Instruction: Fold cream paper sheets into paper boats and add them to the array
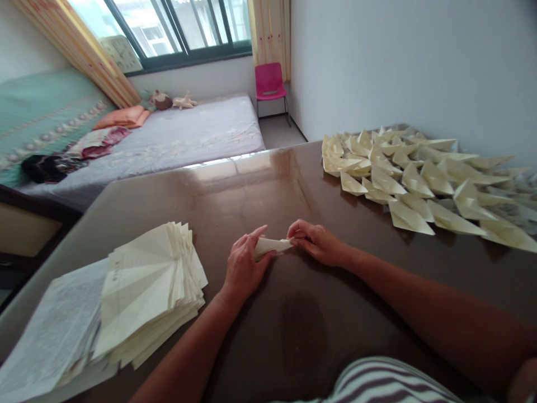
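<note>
A small folded piece of cream paper (272, 245) lies low over the dark brown table (268, 184), held between both hands. My left hand (244, 266) grips its left end, fingers curled round it. My right hand (316, 242) pinches its right tip with closed fingers. To the left a thick stack of creased cream sheets (151, 294) rests on the table, lying on printed pages (46, 330). At the right, several finished folded paper boats (419, 179) are spread out in a heap.
Beyond the table's far edge stands a bed (188, 134) with pillows, clothes and soft toys. A pink chair (271, 84) sits by the window and curtain. A plain wall (419, 67) runs along the right side.
</note>
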`<state>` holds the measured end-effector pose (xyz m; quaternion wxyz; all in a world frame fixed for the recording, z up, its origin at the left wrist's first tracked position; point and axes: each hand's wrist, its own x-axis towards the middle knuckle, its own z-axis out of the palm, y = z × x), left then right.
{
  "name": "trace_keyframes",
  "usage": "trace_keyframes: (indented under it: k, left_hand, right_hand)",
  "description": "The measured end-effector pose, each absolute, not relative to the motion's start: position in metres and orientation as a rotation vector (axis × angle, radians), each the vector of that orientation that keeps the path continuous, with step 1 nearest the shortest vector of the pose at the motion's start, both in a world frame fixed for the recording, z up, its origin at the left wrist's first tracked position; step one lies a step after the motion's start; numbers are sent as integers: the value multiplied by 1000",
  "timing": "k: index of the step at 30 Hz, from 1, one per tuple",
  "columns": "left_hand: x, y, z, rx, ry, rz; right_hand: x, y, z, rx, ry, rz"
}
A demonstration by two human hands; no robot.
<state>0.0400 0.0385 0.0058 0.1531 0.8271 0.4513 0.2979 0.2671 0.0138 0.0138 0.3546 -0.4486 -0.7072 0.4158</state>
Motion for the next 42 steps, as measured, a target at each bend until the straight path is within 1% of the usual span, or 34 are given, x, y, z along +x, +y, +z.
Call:
trace_keyframes:
  k: [6, 11, 17, 21, 26, 31, 35, 38, 42]
  left_hand:
    - [41, 36, 12, 2270, 1146, 744]
    - [40, 36, 13, 2194, 1119, 726]
    - [42, 35, 10, 2203, 1001, 755]
    - [42, 34, 8, 2186, 1023, 764]
    - [43, 34, 8, 2216, 1121, 733]
    - [46, 33, 15, 2624, 1175, 965]
    - [51, 26, 24, 2855, 1047, 951]
    - [55, 23, 29, 2826, 1067, 884]
    - [54, 27, 31, 2728, 1131, 801]
  right_hand:
    - [267, 13, 13, -1169, -1900, 981]
    - [272, 17, 19, -1176, -1843, 1136]
    - [276, 21, 15, -1225, -1873, 1186]
    - [273, 19, 14, -1215, -1905, 1190]
    - [268, 17, 13, -1218, -1976, 1021]
    - [268, 18, 10, -1302, -2023, 749]
    - [267, 16, 10, -1211, -2137, 583]
    - [264, 14, 12, -1196, -2136, 582]
    - [262, 14, 13, -1225, -1967, 769]
